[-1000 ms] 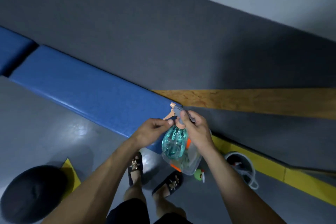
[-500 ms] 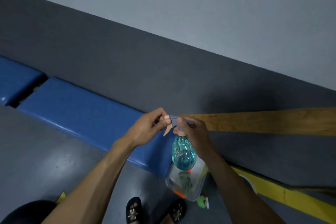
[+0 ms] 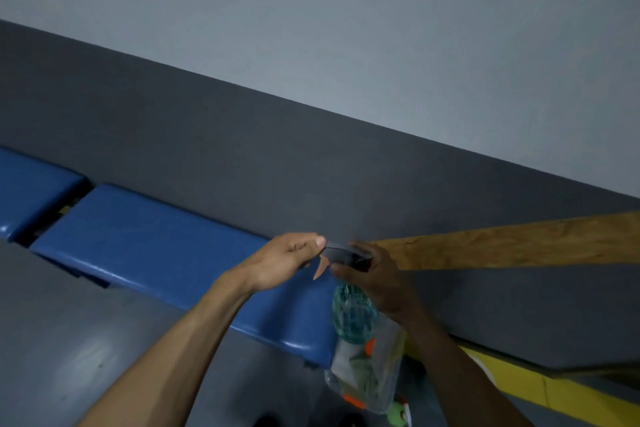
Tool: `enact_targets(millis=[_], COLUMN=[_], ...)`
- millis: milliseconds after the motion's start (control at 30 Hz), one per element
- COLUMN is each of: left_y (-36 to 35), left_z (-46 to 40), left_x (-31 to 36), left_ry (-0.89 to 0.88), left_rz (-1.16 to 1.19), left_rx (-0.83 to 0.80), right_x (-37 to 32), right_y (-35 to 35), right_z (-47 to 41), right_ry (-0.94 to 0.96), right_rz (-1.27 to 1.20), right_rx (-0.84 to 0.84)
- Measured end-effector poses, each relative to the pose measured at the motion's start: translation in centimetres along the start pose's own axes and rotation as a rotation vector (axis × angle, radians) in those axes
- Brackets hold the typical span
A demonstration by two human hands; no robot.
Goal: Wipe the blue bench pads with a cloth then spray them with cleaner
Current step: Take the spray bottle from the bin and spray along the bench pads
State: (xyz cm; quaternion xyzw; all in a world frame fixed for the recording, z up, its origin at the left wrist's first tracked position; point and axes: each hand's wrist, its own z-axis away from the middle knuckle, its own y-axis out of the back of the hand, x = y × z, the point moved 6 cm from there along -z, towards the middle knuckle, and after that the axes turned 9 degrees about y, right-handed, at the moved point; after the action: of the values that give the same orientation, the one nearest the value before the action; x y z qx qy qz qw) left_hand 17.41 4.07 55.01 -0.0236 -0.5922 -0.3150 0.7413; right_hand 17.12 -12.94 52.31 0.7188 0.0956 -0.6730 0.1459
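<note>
Bottle [image 3: 353, 317] of cleaner hangs upright at the pad's [image 3: 166, 253] right end; right hand [image 3: 377, 282] grips its neck, left hand [image 3: 287, 262] pinches the nozzle tip. Pad's long axis runs away leftward, so left hand is nearer it.

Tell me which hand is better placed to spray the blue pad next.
Right. The right hand already grips the spray bottle by its neck, beside the trigger, over the pad. The left hand only pinches the nozzle tip.
</note>
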Motion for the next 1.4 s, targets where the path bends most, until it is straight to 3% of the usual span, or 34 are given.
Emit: enact_targets(millis=[400, 533, 700, 967, 1067, 1233, 1400], left_y=[3.2, 3.6, 3.1, -0.2, -1.7, -5.7, -7.5], left_z=[3.0, 3.5, 3.5, 1.8, 0.9, -0.7, 0.8], left_x=[0.5, 0.9, 0.9, -3.5, -5.6, -11.0, -18.2], left_ry=[-0.028, -0.031, -0.034, 0.082, 0.188, 0.353, 0.515], left_rz=[-0.023, 0.138, 0.175, 0.17, 0.151, 0.374, 0.537], left_rx=[0.126, 0.105, 0.019, -0.03, -0.045, 0.024, 0.227], right_x=[-3.5, -4.8, -4.8, 0.8, 2.9, 8.9, 17.6], right_y=[-4.0, -5.6, -6.8, -6.2, -6.0, -4.3, -0.5], right_z=[-0.1, -0.1, 0.9, 3.2, 3.5, 4.5, 6.6], right_ry=[0.075, 0.096, 0.074, -0.064, -0.095, -0.214, -0.347], right_rz=[0.084, 0.154, 0.053, 0.236, 0.215, 0.286, 0.417], right_rx=[0.01, -0.061, -0.119, -0.049, -0.102, -0.107, -0.071])
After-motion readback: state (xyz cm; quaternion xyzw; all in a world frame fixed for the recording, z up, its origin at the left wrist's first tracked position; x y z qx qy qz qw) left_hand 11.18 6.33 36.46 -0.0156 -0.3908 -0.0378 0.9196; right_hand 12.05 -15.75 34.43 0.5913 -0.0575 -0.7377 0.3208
